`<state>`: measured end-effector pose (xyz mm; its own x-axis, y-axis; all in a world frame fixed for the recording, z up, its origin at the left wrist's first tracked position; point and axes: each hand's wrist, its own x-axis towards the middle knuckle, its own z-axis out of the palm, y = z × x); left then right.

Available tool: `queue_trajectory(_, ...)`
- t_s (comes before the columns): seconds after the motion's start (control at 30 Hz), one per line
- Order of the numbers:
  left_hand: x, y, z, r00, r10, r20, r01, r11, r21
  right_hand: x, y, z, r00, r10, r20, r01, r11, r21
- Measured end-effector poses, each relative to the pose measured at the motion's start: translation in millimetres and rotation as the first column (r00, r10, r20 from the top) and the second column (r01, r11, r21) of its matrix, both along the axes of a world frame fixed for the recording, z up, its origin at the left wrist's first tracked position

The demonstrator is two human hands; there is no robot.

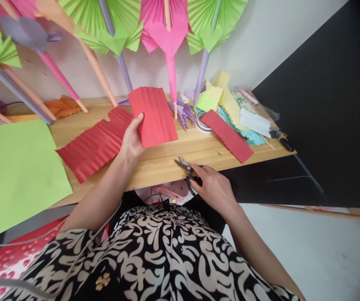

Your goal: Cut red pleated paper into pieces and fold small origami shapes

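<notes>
My left hand [133, 136] grips a red sheet of creased paper [155, 119], thumb on its face and the other fingers behind it. The sheet is raised and tilted above the table. In my right hand [213, 182] is a pair of black-handled scissors [186, 167], near the table's front edge, its blades pointing left and apart from the paper. Left of the held sheet, a larger pleated red paper [95, 146] lies on the table, partly covered by my left wrist. A narrow red paper strip [228, 136] rests to the right.
A green sheet [20, 175] overhangs the wooden table's [158, 167] left front. Green, pink and purple paper fans on rolled sticks [171, 75] lean against the wall. A tape roll [203, 122], purple folded paper [183, 112] and yellow scraps [210, 96] crowd the back right.
</notes>
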<state>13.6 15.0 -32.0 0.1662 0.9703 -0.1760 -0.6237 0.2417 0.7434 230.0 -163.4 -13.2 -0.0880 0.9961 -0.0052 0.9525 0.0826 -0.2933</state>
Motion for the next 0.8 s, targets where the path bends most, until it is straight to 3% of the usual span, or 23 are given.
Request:
queue_trajectory(0.07,-1,1,1.0,1.0,0.014,-0.007,-0.014,1.0,0.006,-2,-5,2.5,0.987,0.139,-0.085,-0.146,0.986,-0.08)
queue_trajectory(0.13,-1,1,1.9,1.0,0.009,-0.027,-0.008,1.0,0.014,-2,-12,4.1,0.902,0.319,-0.291,-0.377,0.911,-0.169)
queue_trajectory(0.17,-1,1,2.0,0.999,0.002,-0.042,-0.001,1.0,0.021,-1,-16,3.9,0.857,0.344,-0.384,-0.44,0.877,-0.195)
queue_trajectory(0.23,-1,0,1.5,0.998,-0.006,-0.068,0.008,0.999,0.037,2,-22,0.6,0.834,0.251,-0.492,-0.389,0.9,-0.199)
queue_trajectory(0.3,0,-1,0.2,0.998,-0.003,-0.061,0.006,0.999,0.046,8,-26,-6.9,0.824,0.082,-0.561,-0.199,0.969,-0.15)
queue_trajectory(0.4,1,-2,-1.2,1.0,-0.009,0.027,0.008,1.0,0.023,15,-31,-21.9,0.73,-0.067,-0.68,-0.045,0.988,-0.145)
queue_trajectory(0.57,4,-3,2.8,0.986,-0.016,0.168,0.027,0.997,-0.066,15,-37,-33.3,0.53,-0.263,-0.806,-0.103,0.924,-0.368)
queue_trajectory(0.73,5,-6,10.2,0.971,-0.016,0.24,0.043,0.993,-0.107,9,-34,-21.2,0.383,-0.381,-0.842,-0.201,0.855,-0.478)
queue_trajectory(0.8,6,-7,11.6,0.969,-0.011,0.245,0.043,0.991,-0.126,8,-31,-13.7,0.271,-0.391,-0.879,-0.197,0.872,-0.449)
